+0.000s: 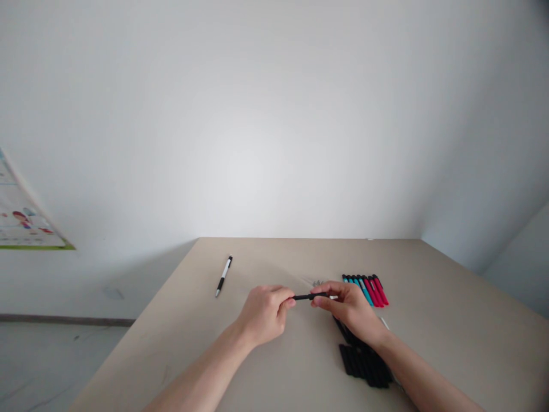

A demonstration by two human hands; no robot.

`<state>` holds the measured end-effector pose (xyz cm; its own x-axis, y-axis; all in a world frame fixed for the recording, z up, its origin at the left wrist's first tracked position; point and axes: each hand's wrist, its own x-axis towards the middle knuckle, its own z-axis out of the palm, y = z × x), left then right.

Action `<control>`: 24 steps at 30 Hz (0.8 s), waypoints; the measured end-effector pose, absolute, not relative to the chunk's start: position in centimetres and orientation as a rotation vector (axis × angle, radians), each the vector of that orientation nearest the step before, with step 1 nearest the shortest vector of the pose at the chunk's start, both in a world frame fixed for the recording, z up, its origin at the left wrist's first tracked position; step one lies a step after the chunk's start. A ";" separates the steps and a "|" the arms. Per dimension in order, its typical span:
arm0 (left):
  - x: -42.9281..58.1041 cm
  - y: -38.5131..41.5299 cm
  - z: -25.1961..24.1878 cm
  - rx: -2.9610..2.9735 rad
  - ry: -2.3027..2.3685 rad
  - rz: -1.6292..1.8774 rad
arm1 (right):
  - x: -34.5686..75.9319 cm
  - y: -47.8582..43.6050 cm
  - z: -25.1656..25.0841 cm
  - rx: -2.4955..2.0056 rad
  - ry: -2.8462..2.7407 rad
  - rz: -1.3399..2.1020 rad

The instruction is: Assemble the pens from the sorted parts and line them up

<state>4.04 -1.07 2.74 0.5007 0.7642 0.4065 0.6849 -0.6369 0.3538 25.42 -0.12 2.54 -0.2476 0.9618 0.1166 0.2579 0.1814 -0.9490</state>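
Between my two hands runs a slim black pen barrel (305, 297), held level above the table. My left hand (266, 312) pinches its left end between thumb and fingers. With thumb and fingertips, my right hand (349, 307) grips the other end, where a bit of white shows near the fingers. Just behind my right fingers lie small grey pieces (317, 282), too small to make out. Under my right wrist is a pile of short black tubes (364, 366), partly covered by the forearm.
A white and black click pen (223, 276) lies alone at the table's left. Behind my right hand, several blue and red pens with black ends (364, 290) lie in a row. The beige table (257, 260) meets a white wall, with a poster (26, 212) far left.
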 end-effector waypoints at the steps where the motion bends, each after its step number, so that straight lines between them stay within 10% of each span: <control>1: 4.1 -1.1 2.7 2.598 1.260 0.812 | 25.4 -0.1 2.5 -1.170 -1.655 1.145; 24: 4.6 -1.9 2.4 2.494 1.227 0.791 | 24.2 -0.7 1.4 -1.151 -1.761 1.085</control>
